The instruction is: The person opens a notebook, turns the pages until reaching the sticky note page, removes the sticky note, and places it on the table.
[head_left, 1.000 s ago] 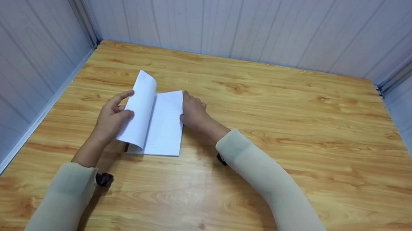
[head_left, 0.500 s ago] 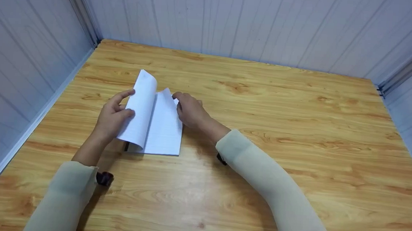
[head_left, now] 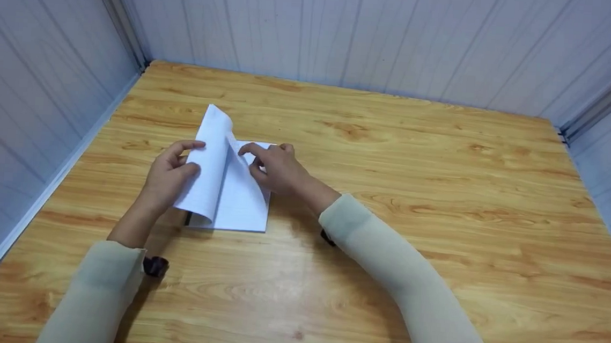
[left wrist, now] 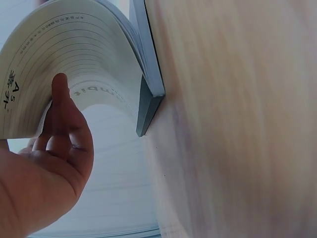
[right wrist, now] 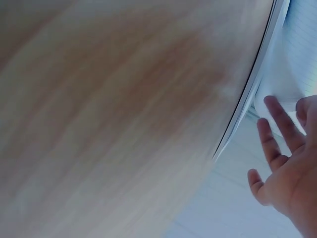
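A notebook (head_left: 241, 210) with white lined pages lies open at the left of the table in the head view. My left hand (head_left: 164, 179) grips its raised left leaves (head_left: 206, 170), thumb on one face and fingers at the edge. In the left wrist view these leaves (left wrist: 94, 54) curve up, showing ruled lines and print, above a dark binding strip (left wrist: 148, 109). My right hand (head_left: 279, 168) pinches the far corner of a right-hand page (head_left: 234, 153), bending it diagonally leftward. In the right wrist view, the other fingers (right wrist: 270, 144) spread beside the page edge.
The wood-grain tabletop (head_left: 415, 211) extends widely to the right and in front of the notebook. Pale panelled walls (head_left: 326, 33) stand at the back and both sides. A small dark device (head_left: 155, 266) sits at the left wrist.
My right hand has moved from the notebook's right edge toward its middle, lifting the page's far corner up and leftward. The left hand keeps its grip on the raised leaves, nearly still.
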`<action>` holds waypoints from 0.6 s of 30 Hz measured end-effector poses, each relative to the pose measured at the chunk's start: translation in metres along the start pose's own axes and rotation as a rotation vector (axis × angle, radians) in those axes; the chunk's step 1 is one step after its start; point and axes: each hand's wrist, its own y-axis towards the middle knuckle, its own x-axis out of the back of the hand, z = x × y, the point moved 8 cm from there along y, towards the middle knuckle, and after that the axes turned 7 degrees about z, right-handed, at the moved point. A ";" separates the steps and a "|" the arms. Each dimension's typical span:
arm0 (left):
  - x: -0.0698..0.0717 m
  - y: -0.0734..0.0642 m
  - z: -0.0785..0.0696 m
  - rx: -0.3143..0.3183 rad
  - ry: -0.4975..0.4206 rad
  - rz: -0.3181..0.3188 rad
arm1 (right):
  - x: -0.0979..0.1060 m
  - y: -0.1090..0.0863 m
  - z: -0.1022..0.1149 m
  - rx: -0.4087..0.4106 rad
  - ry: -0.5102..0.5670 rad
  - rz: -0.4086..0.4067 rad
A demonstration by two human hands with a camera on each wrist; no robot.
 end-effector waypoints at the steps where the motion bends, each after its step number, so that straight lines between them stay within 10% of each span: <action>1: 0.001 0.000 0.000 -0.002 0.007 -0.004 | 0.000 0.000 0.001 0.009 0.000 0.005; 18: 0.002 -0.001 -0.001 0.024 0.129 -0.027 | -0.012 -0.003 0.030 0.160 0.018 0.178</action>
